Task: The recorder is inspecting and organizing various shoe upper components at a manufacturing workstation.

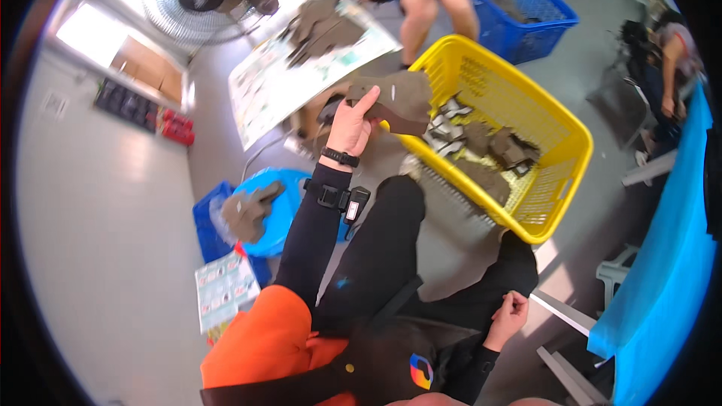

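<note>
My left hand (352, 129) is stretched forward, its thumb on top of a flat grey-brown fabric piece (406, 101). That piece has a curved outline and a small pale mark, and hangs over the near left rim of a yellow plastic basket (553, 116). Inside the basket lie similar brown pieces (511, 149) and some white-and-grey ones (447, 131). Close to my right knee, my right hand (510, 317) is closed with curled fingers. Whatever it may hold is hidden.
A low table (256, 94) bears a brown fabric pile (323, 30). Beyond sits a person (421, 4) beside a blue crate (538, 30). At left stand a fan (169, 0) and a blue stool (282, 218) with brown fabric (252, 210). A blue-covered table (662, 278) runs along the right.
</note>
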A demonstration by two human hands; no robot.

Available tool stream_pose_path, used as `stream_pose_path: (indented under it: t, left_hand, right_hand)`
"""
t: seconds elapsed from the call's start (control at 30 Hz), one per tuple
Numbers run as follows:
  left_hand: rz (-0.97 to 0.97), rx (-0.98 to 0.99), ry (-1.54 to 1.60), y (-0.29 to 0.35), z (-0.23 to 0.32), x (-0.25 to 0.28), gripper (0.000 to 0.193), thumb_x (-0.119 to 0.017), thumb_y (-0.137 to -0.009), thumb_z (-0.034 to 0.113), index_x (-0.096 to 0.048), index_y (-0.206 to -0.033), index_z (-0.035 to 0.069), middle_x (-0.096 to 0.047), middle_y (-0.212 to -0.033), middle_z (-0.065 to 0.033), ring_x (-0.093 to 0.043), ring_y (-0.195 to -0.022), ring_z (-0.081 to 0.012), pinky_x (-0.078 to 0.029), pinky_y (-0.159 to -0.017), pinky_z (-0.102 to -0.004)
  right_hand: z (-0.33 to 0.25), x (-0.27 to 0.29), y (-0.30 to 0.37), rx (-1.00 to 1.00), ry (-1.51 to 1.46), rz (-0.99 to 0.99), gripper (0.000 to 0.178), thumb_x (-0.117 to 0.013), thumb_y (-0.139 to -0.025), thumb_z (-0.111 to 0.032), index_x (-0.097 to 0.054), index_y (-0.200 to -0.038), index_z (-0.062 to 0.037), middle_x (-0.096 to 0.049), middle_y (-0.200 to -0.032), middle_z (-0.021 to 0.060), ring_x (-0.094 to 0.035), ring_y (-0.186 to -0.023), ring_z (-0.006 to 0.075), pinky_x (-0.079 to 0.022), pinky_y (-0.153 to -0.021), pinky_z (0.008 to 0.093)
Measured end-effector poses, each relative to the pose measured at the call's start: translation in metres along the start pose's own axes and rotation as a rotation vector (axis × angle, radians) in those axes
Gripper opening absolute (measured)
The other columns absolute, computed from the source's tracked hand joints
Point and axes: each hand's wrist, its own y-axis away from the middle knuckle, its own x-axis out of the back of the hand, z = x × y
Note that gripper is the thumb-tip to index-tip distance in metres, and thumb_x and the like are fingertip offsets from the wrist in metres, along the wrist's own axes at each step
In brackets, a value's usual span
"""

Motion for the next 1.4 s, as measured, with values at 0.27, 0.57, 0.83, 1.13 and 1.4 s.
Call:
stream_pose_path:
  t: [0.27, 0.57, 0.83, 1.13, 1.4]
  left_hand:
    - [-0.024, 0.160, -0.991, 0.139, 0.196, 0.149, 0.043, -0.074, -0.080, 0.010, -0.057, -0.119, 0.003, -0.064, -0.104, -0.0020, -0.059, -0.093, -0.0102, -0.047, -0.082, -0.0257]
    - [-0.301, 0.746, -1.658, 0.192, 0.272, 0.248, 0.037, -0.079, -0.074, 0.021, -0.067, -0.104, 0.004, -0.068, -0.094, -0.0071, -0.063, -0.089, -0.0177, -0.048, -0.080, -0.0300]
    - [-0.884, 1.091, -1.870, 0.087, 0.175, 0.269, 0.062, -0.084, -0.063, 0.032, -0.065, -0.118, 0.011, -0.070, -0.101, -0.0128, -0.066, -0.093, -0.0303, -0.051, -0.082, -0.0373]
    - [-0.148, 0.312, -2.410, 0.107, 0.123, 0.299, 0.117, -0.090, -0.050, 0.045, -0.031, -0.144, 0.010, -0.039, -0.140, -0.0208, -0.036, -0.132, -0.0384, -0.034, -0.105, -0.0565]
    - [-0.418, 0.535, -2.262, 0.119, 0.119, 0.316, 0.102, -0.082, -0.058, 0.049, -0.037, -0.142, 0.013, -0.046, -0.138, -0.0155, -0.046, -0.125, -0.0349, -0.040, -0.103, -0.0468]
  right_hand:
    - [-0.026, 0.002, -0.003, 0.054, 0.183, 0.019, 0.014, -0.060, -0.093, -0.012, -0.060, -0.099, 0.0010, -0.063, -0.088, 0.0087, -0.041, -0.045, 0.0037, -0.031, -0.043, 0.0177]
    - [-0.013, 0.007, -0.008, 0.072, 0.164, 0.021, 0.012, -0.061, -0.093, -0.010, -0.061, -0.099, 0.0000, -0.064, -0.089, 0.0079, -0.041, -0.045, 0.0031, -0.029, -0.041, 0.0165]
    - [-0.013, 0.001, -0.012, 0.091, 0.147, -0.031, 0.011, -0.060, -0.093, -0.009, -0.060, -0.099, 0.0005, -0.063, -0.088, 0.0076, -0.042, -0.047, 0.0030, -0.031, -0.041, 0.0164]
    - [-0.001, 0.003, -0.011, 0.070, 0.094, -0.032, 0.013, -0.062, -0.093, -0.012, -0.061, -0.101, -0.0017, -0.063, -0.090, 0.0074, -0.041, -0.047, 0.0027, -0.030, -0.040, 0.0168]
    - [-0.023, -0.005, 0.003, -0.057, 0.102, 0.014, 0.009, -0.065, -0.091, -0.016, -0.061, -0.093, -0.0075, -0.059, -0.075, -0.0006, -0.044, -0.049, 0.0035, -0.035, -0.043, 0.0191]
